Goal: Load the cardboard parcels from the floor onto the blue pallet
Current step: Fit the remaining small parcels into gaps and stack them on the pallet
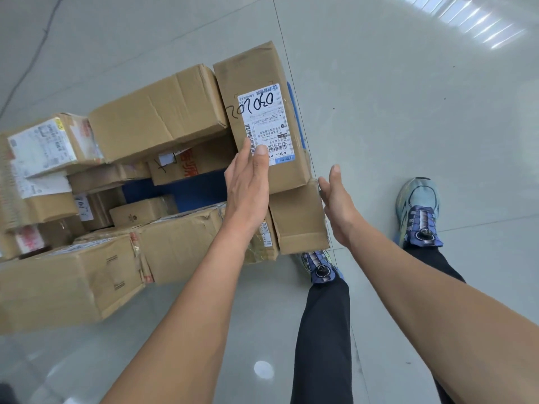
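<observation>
A long cardboard parcel (256,77) with a white shipping label lies on top of the stack at the right end of the blue pallet (198,188). My left hand (248,185) rests flat with spread fingers on its near end, over the label's lower corner. My right hand (335,199) hovers open just off the parcel's right corner, beside a lower box (300,220), not clearly touching either. Several other cardboard parcels (157,115) are piled on the pallet to the left. Only patches of the pallet's blue show between the boxes.
Grey tiled floor surrounds the stack. My two feet in blue shoes (420,214) stand at the right of the pallet, one shoe (320,266) tucked against the lower boxes. A big box (64,284) juts out at the near left.
</observation>
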A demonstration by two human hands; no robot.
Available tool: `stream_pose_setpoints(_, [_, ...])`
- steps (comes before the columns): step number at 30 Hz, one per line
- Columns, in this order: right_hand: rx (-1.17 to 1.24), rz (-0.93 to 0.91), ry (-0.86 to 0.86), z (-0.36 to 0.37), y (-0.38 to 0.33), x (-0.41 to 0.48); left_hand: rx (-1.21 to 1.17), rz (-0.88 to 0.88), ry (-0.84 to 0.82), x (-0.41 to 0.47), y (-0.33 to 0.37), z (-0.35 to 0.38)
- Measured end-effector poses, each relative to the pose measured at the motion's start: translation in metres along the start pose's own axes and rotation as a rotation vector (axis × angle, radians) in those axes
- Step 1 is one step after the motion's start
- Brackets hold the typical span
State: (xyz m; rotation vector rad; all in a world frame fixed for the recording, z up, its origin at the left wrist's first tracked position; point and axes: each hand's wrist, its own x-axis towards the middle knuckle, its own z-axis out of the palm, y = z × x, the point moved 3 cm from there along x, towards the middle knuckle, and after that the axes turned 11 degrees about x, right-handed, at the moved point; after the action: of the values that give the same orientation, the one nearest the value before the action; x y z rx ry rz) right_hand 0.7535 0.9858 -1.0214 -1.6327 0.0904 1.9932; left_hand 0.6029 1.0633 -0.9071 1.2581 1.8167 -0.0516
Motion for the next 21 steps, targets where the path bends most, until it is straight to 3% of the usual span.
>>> stream_pose_setpoints(9, [0.043, -0.018, 0.012, 0.005, 0.012, 0.011, -0.017, 0.069, -0.017, -0.002, -0.01, 0.0])
stream_pose_setpoints(21, [0.078, -0.051, 0.155, 0.013, 0.017, -0.024, 0.008, 0.064, -0.045, -0.039, -0.041, -0.038])
